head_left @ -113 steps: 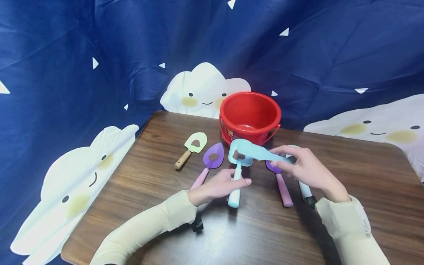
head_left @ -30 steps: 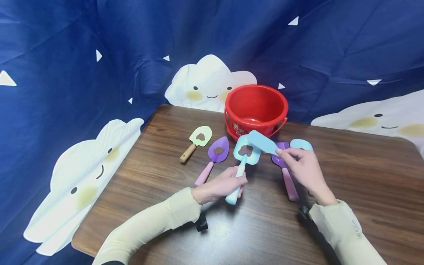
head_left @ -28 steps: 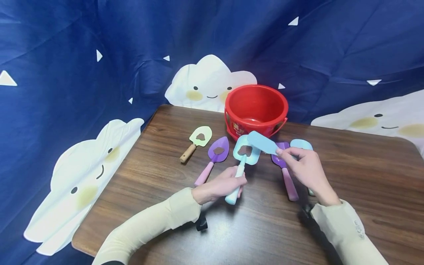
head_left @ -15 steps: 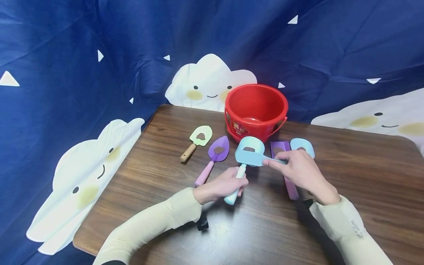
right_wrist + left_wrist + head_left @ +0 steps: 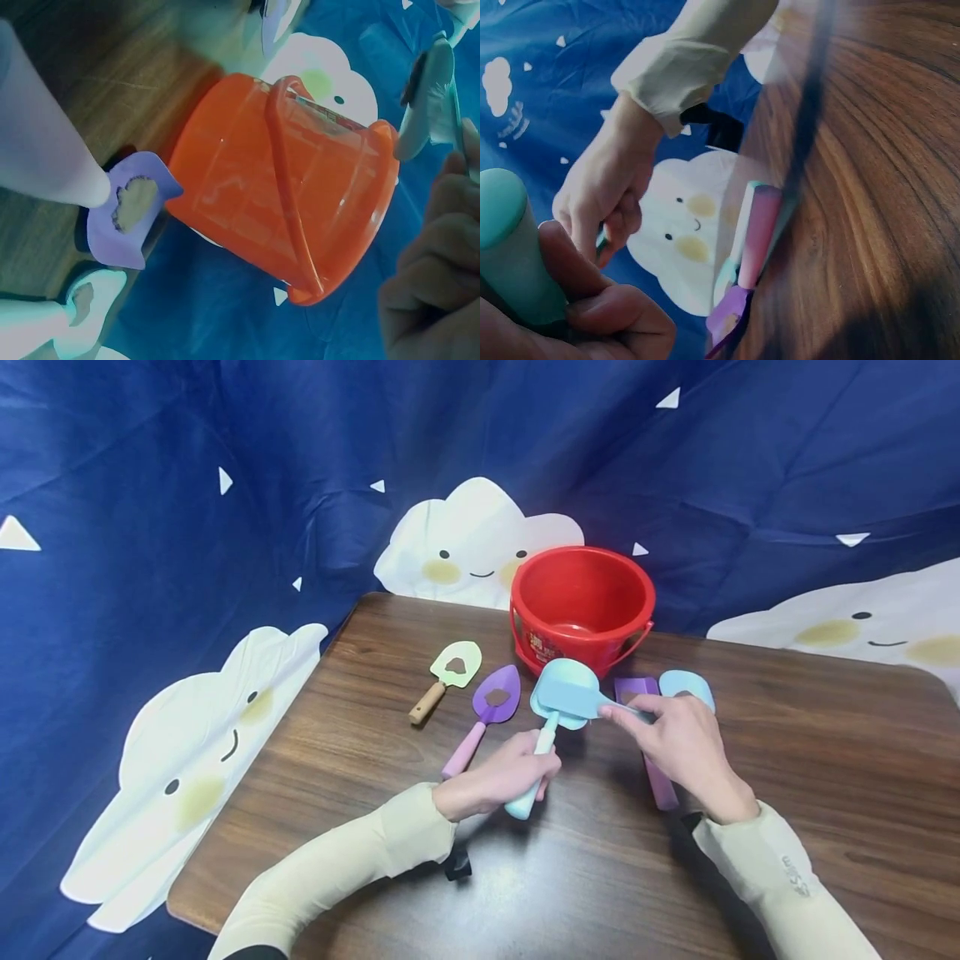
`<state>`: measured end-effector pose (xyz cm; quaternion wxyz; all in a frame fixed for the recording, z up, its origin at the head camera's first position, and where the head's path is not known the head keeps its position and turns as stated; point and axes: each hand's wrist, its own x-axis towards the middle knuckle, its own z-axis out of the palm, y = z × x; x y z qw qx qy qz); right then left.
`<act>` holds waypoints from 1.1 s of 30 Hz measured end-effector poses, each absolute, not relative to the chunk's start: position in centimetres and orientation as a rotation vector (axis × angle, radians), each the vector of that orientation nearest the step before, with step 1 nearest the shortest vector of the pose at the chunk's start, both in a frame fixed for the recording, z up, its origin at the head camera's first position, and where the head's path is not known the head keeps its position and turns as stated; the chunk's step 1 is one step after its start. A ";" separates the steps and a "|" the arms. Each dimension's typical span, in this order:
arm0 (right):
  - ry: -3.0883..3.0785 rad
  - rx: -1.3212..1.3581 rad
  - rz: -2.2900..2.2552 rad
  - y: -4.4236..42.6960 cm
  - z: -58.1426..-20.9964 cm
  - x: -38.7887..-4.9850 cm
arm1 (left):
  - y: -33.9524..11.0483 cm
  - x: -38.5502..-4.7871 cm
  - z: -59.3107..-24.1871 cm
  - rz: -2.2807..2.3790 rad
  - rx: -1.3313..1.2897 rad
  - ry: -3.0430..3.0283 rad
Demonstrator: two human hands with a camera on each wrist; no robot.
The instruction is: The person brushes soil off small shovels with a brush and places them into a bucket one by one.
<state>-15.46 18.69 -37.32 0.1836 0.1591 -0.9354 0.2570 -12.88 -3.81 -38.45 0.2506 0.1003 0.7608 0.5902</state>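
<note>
In the head view my left hand [image 5: 510,772] grips the pale handle of a light-blue toy shovel [image 5: 566,670], held above the table with its blade in front of the bucket. My right hand [image 5: 684,745] pinches the thin handle of a light-blue spatula [image 5: 573,700]. Its flat blade lies across the shovel's blade; whether they touch I cannot tell. The shovel's brown patch is hidden there, but the right wrist view shows a brown clump [image 5: 413,79] at the blade. My left thumb and fingers wrap the handle [image 5: 514,247] in the left wrist view.
A red bucket [image 5: 583,589] stands behind the shovel. Left of it lie a green shovel [image 5: 457,664] and a purple shovel [image 5: 497,693]; another purple shovel [image 5: 660,785] and a blue one [image 5: 688,685] lie right, partly under my right hand. Most blades bear brown patches.
The spatula has swung from the blade's upper right corner down across its lower part, then slightly up over its middle, covering the brown patch. My left hand holds the shovel nearly still.
</note>
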 end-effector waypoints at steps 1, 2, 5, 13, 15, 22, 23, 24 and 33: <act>-2.611 0.441 0.727 18.6 -37.5 -15.5 | -3.8 -12.9 -38.3 1.614 0.274 2.069; -2.585 0.436 0.727 18.5 -37.6 -15.5 | -3.8 -12.9 -38.2 1.622 0.274 2.067; -2.504 0.424 0.722 18.3 -38.2 -15.6 | -3.9 -13.0 -38.1 1.627 0.279 2.071; -2.345 0.434 0.715 18.1 -39.2 -15.8 | -3.9 -13.1 -37.9 1.627 0.281 2.093; -2.321 0.440 0.724 18.1 -39.3 -15.9 | -3.9 -13.1 -37.8 1.620 0.283 2.106; -2.323 0.355 0.856 17.9 -39.6 -15.7 | -3.7 -12.8 -37.7 1.692 0.223 1.993; -2.351 0.317 0.896 18.0 -39.5 -15.7 | -3.6 -12.8 -37.8 1.699 0.207 1.971; -2.377 0.276 0.942 18.1 -39.5 -15.7 | -3.5 -12.7 -37.8 1.702 0.198 1.957; -2.505 0.195 1.053 18.9 -38.2 -15.4 | -3.4 -12.9 -38.0 1.665 0.253 2.008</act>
